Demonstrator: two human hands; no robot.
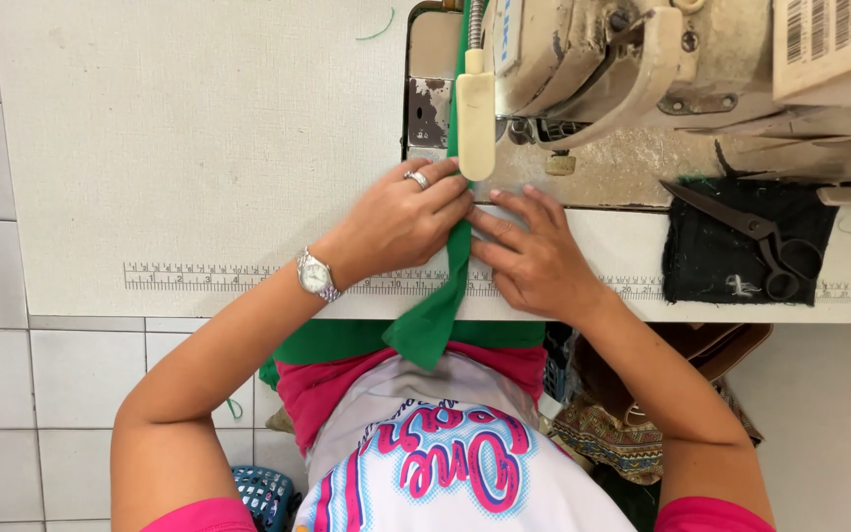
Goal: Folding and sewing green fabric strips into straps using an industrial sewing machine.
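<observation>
Head view: we see the left hand (401, 222) and right hand (534, 258) flat on a narrow green fabric strip (457, 266), fingers pressing it from either side, not gripping. The strip runs from the sewing machine (642, 59) at the table's (199, 148) far edge, across the near edge, down into the lap. Black scissors (765, 241) lie on a dark cloth patch (701, 266) near the right end. A blue basket (263, 493) sits on the floor.
</observation>
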